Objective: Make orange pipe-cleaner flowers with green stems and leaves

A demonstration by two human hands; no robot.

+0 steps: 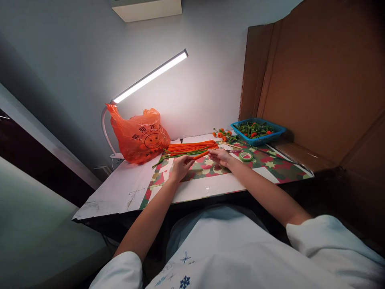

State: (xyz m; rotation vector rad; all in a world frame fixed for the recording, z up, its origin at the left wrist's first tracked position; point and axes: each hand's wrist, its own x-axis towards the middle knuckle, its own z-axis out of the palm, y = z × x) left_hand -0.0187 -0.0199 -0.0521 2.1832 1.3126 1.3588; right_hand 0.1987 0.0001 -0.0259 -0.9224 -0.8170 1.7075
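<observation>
An orange fuzzy stem, like a pipe cleaner (200,155), is stretched between my two hands above the table. My left hand (181,167) pinches its left end. At its right end, the fingers of my right hand (220,157) are closed on it. Just behind lies a bundle of orange pipe cleaners (192,147), with several green stems (183,153) along its near side. A roll of green tape (246,156) rests to the right of my right hand. Orange flowers on green stems (222,134) lie beyond it.
A blue basket (261,140) of green stems and orange flowers stands at the back right, beside a tall cardboard sheet (319,80). On the left sit an orange plastic bag (138,136) and a lit lamp (150,78). A patterned sheet (270,162) covers part of the table.
</observation>
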